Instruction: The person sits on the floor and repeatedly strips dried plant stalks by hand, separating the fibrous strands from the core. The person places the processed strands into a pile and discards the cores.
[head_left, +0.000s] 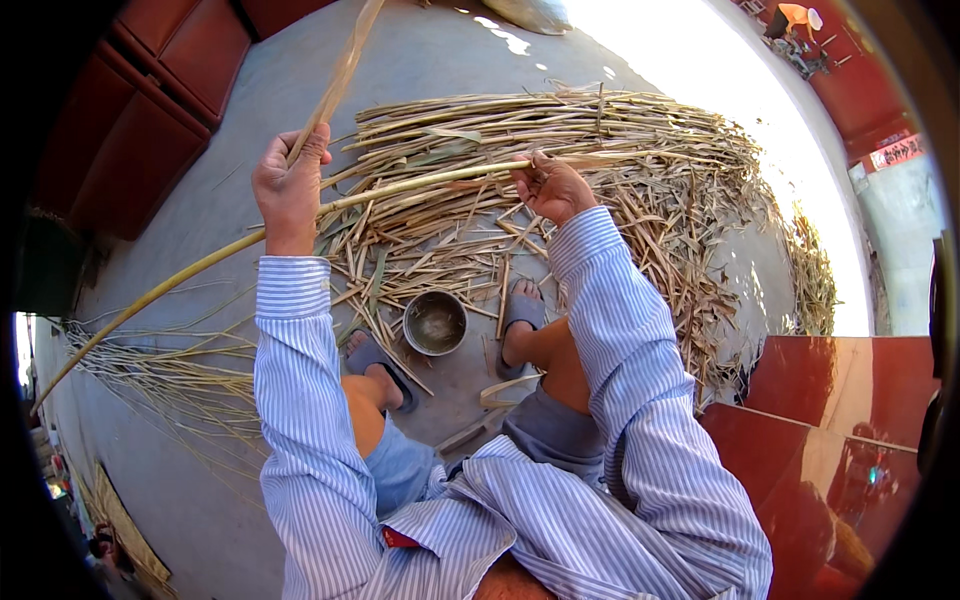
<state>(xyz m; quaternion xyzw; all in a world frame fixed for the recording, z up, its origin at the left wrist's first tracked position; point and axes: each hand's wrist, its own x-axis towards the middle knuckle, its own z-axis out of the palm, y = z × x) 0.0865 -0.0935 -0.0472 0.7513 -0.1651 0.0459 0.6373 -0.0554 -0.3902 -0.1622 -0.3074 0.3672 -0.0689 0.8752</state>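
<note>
A long dry leaf strip (pixel 345 75) is gripped in my raised left hand (pixel 285 185), standing up toward the top edge. My right hand (pixel 553 188) pinches the right end of a long yellow-green stalk (pixel 420 183). From there the stalk runs left, passes behind my left wrist and bends down to the lower left rim. Beneath both hands a broad heap of dry stalks (pixel 520 112) and loose husks (pixel 660 215) covers the floor. A metal bowl (pixel 435 293) with some liquid in it stands between my sandalled feet.
More thin stalks (pixel 180 370) lie spread on the floor at left. Dark red panels or cabinets (pixel 150 110) stand at the upper left, others (pixel 820 430) at the lower right. A person in orange (pixel 797 17) bends down far off at the upper right.
</note>
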